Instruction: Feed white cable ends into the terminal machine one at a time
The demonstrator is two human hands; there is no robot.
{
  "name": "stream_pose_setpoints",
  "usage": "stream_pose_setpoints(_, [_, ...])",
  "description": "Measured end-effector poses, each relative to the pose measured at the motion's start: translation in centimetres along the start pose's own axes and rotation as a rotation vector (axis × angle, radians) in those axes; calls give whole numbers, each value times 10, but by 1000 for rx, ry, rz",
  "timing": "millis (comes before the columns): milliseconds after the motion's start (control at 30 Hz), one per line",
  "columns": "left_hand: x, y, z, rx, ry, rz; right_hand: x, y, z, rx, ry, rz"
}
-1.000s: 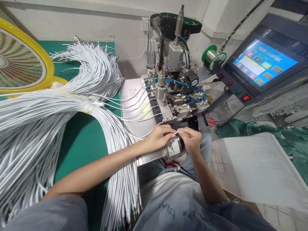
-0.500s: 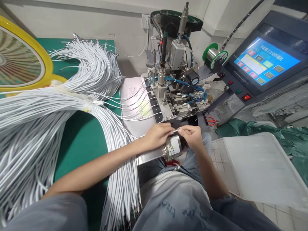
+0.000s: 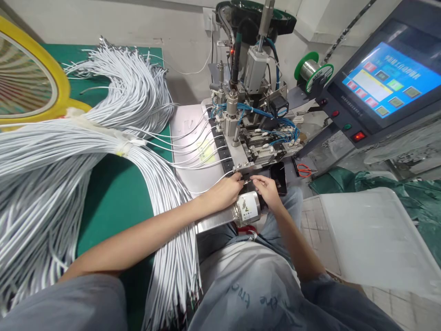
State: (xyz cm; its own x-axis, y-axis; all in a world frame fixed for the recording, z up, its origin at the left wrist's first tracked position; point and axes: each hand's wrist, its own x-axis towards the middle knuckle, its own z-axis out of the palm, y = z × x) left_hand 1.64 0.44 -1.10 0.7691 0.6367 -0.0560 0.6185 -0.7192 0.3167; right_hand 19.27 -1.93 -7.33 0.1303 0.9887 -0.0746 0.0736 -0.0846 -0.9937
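Note:
My left hand (image 3: 230,189) is closed in a pinch on a white cable, whose short end (image 3: 245,182) sticks out past the fingertips. Close by on the right, my right hand (image 3: 267,189) has thumb and finger pressed together beside that end; whatever is between them is too small to make out. Both hands are at the front edge of a bench machine (image 3: 237,147) with metal cylinders and blue air tubes. Several white cables (image 3: 193,161) run from the left into its row of black slots. Below my hands is a metal cylinder with a white label (image 3: 248,207).
Large bundles of white cables (image 3: 148,184) cover much of the green table (image 3: 110,197). A yellow fan (image 3: 64,87) stands at left. On the right are a solder wire spool (image 3: 310,71), a control screen (image 3: 382,82), red-handled scissors (image 3: 303,170) and a translucent bin (image 3: 372,230).
My hands have drawn slightly apart, the right one moving a little left and more tightly closed. The white length between them has become mostly hidden. The camera view has shifted slightly.

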Motion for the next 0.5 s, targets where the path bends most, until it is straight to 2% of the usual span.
stream_pose_setpoints(100, [1, -1, 0, 27, -29, 13, 4, 4, 2, 14, -47, 28])
stream_pose_setpoints(267, [2, -1, -1, 65, -13, -9, 7, 6, 7, 10, -59, 40])
stream_pose_setpoints(500, [1, -3, 0, 99, -23, 46, 7, 5, 7, -41, -51, 5])
